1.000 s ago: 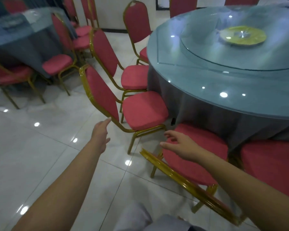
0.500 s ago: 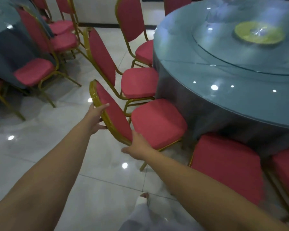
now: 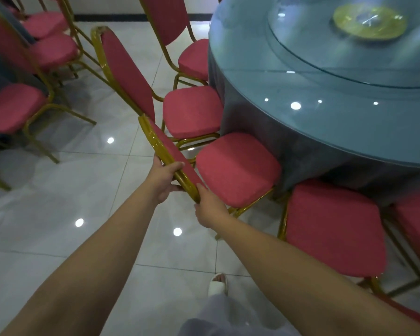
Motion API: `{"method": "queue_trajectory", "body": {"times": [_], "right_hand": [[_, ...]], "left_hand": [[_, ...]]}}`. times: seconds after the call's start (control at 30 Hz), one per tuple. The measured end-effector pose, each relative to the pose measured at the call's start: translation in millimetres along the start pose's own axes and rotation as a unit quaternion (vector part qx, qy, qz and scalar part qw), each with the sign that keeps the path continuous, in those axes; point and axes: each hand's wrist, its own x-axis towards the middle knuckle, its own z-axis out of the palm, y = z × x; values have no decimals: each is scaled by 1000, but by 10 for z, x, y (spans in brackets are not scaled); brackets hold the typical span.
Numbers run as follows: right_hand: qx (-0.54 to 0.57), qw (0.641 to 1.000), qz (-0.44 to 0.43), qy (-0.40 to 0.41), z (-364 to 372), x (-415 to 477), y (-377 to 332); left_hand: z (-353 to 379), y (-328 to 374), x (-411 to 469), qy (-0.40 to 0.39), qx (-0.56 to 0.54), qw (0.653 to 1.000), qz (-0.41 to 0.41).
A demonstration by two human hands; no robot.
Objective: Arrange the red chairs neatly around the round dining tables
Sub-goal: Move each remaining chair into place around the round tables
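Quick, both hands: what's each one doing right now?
Left hand: grips the gold backrest frame of the red chair.
Right hand: grips the same frame, nearer the seat.

At least eight red chairs (image 3: 238, 168), one round table (image 3: 325, 132) plainly, one yellow disc (image 3: 369, 25) and two hands (image 3: 164, 180) (image 3: 210, 208).

red chair (image 3: 238, 168) | gold frame, padded seat | seat front against round table (image 3: 337, 137) | neighbour chairs (image 3: 192, 112) close on both sides

3 chairs (image 3: 238, 168) stand side by side against the table (image 3: 325, 122).
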Motion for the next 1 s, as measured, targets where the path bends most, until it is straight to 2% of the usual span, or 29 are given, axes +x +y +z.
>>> {"method": "queue_trajectory", "body": {"times": [0.2, 0.27, 0.3, 0.33, 0.37, 0.4, 0.43, 0.47, 0.53, 0.6, 0.77, 0.87, 1.0], "right_hand": [[24, 999, -7, -23, -115, 11, 80], [54, 998, -19, -28, -240, -99, 183], [74, 997, -18, -24, -323, -186, 274], [92, 996, -13, -15, -421, -302, 391], [106, 994, -4, -3, -527, -436, 536], [118, 993, 6, 9, -635, -592, 704], [123, 992, 16, 22, -741, -768, 894], [121, 992, 24, 36, -848, -957, 1096], [111, 990, 52, 69, -1053, -1359, 1513], [111, 985, 80, 107, -1240, -1790, 1929], [142, 968, 112, 177, -1607, -2921, 2894], [175, 952, 118, 221, -1842, -3615, 3483], [194, 912, 128, 337, -2086, -4604, 4378]], "left_hand": [[70, 49, 9, 3, 2, 1000, -6], [168, 39, -31, 91, 71, 993, 32], [256, 27, -80, 158, 165, 970, 77], [362, -8, -147, 219, 281, 924, 138], [480, -62, -231, 248, 378, 866, 214], [614, -133, -324, 231, 436, 822, 285], [770, -223, -436, 167, 464, 806, 327], [942, -326, -566, 78, 464, 816, 336], [1283, -572, -835, -99, 449, 843, 280], [1623, -816, -1132, -208, 455, 832, 238], [2620, -1314, -1805, -344, 481, 785, 184], [3302, -1558, -2300, -368, 471, 779, 191], [4283, -1906, -3019, -412, 444, 769, 207]]}}
